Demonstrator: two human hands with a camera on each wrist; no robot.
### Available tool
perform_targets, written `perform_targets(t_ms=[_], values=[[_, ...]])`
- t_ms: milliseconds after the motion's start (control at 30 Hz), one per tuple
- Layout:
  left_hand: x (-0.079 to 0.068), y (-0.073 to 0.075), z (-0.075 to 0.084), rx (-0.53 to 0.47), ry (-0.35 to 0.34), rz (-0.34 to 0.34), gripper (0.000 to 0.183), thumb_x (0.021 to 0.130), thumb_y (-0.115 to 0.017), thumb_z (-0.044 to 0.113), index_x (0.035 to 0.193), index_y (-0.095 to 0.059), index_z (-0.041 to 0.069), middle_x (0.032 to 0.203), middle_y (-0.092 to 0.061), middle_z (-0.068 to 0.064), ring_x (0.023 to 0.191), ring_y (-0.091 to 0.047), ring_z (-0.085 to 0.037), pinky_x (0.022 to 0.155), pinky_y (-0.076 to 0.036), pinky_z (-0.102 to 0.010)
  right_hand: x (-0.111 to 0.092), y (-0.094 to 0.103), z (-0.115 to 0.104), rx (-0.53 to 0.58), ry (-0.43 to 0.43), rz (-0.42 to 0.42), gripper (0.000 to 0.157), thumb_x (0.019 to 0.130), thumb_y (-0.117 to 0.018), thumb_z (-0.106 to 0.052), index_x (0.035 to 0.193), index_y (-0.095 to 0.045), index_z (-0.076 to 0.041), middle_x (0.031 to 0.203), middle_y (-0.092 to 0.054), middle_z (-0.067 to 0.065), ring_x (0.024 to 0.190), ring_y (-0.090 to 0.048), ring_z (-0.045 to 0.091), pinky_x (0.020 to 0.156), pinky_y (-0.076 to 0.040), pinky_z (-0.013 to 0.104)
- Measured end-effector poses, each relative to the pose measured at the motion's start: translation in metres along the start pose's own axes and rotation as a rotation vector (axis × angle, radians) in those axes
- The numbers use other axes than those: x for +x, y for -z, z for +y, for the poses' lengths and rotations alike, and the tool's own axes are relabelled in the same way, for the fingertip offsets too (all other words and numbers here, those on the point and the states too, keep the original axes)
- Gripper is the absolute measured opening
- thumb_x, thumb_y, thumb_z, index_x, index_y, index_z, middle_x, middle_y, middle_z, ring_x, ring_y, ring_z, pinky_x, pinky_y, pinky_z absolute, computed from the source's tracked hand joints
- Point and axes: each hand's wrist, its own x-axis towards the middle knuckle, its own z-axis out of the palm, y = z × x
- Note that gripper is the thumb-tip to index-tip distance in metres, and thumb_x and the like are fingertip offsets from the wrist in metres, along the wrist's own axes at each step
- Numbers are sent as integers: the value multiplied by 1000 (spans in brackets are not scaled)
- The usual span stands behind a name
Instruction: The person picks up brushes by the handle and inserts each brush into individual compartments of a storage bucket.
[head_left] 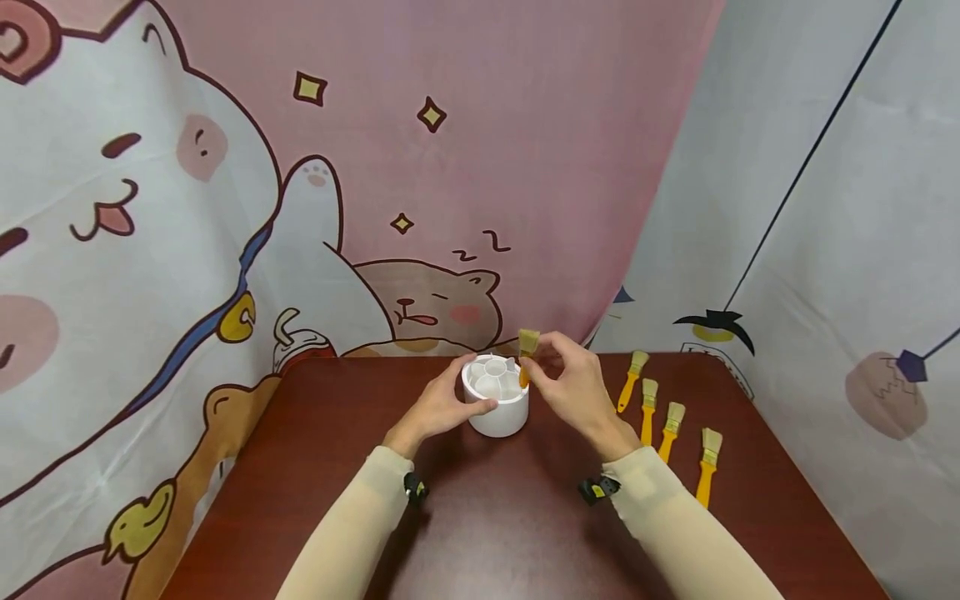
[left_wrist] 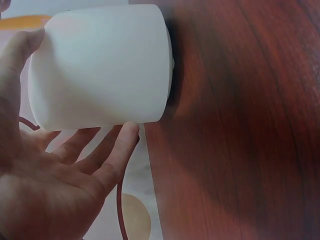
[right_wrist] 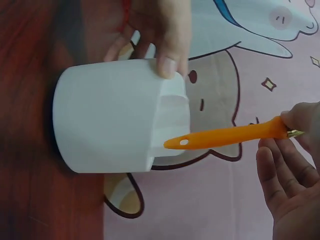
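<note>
A white round organizer (head_left: 498,417) with several compartments in its top stands upright on the table. My left hand (head_left: 442,402) holds it from the left side, thumb at the near rim and fingers round the far side. In the left wrist view, the thumb and fingertips touch the organizer's wall (left_wrist: 105,70). Between thumb and fingers, my right hand (head_left: 576,385) pinches a paintbrush (head_left: 528,343) near its ferrule, bristles up. The brush's orange handle (right_wrist: 225,136) points down, its holed end at the organizer's rim in the right wrist view. Whether the tip is inside a compartment I cannot tell.
Several more paintbrushes with yellow handles lie in a row on the right, among them a far one (head_left: 631,383) and a near one (head_left: 707,468). The dark red wooden table (head_left: 495,525) ends at a printed cartoon curtain (head_left: 540,167) behind it.
</note>
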Motion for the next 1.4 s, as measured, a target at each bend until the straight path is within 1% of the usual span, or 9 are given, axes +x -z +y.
perform_targets(t_ms=[133,267,400,567,733,900,1100,1300,1400], values=[[0,1,1,-9,-5,0,105,94,-98,49,179,-42,23,172,-62,-15,158,-61,-39,132,-48,-66,-3,-9,5,-16,-7,-32,23,101,-93,-9,118,-79,-14,108,-85,4,95,-84,19,87,-72,41],[-1,1,1,-13,-7,-2,106,95,-97,48,179,-41,19,170,-63,-16,155,-63,-40,130,-49,-68,-7,-18,13,-23,-4,-69,24,100,-93,-9,121,-80,-13,109,-85,6,98,-84,22,89,-73,44],[-1,1,1,-14,2,-7,105,95,-97,48,180,-41,21,170,-63,-15,154,-64,-39,130,-50,-67,-11,-26,22,-23,-8,-114,26,101,-93,-9,123,-81,-13,112,-85,5,102,-84,22,92,-72,48],[-1,1,1,-20,-3,-3,104,95,-97,49,180,-41,23,170,-63,-17,154,-64,-40,129,-50,-67,-15,-31,31,-28,-30,-155,24,101,-92,-8,121,-81,-13,114,-85,5,106,-85,23,95,-72,53],[-1,1,0,-11,-4,-1,105,95,-96,49,180,-41,22,170,-63,-18,153,-64,-41,128,-51,-67,-20,-36,38,-26,-45,-181,25,99,-94,-7,120,-82,-13,116,-86,5,107,-86,25,97,-72,51],[-1,1,-1,0,7,-13,106,96,-95,51,181,-39,21,170,-62,-18,154,-63,-41,129,-50,-68,-25,-39,43,0,-40,-204,25,96,-96,-5,115,-83,-12,111,-86,5,103,-85,25,95,-72,52],[-1,0,-2,4,7,-14,107,97,-94,53,182,-38,22,172,-61,-19,157,-62,-43,130,-49,-69,-27,-37,41,-3,-43,-243,20,96,-97,-10,111,-84,-12,107,-86,4,99,-83,25,95,-71,55],[-1,1,0,2,9,-15,108,97,-94,55,183,-37,26,178,-55,-19,162,-57,-44,133,-46,-70,-30,-35,42,-44,-70,-303,21,97,-97,-13,115,-84,-14,111,-86,2,102,-82,24,100,-70,57],[0,2,0,-2,8,-14,110,96,-95,54,184,-35,26,179,-54,-20,162,-57,-45,133,-46,-70,-30,-34,42,-45,-73,-314,23,98,-96,-12,118,-85,-12,114,-85,3,104,-82,26,102,-69,58]])
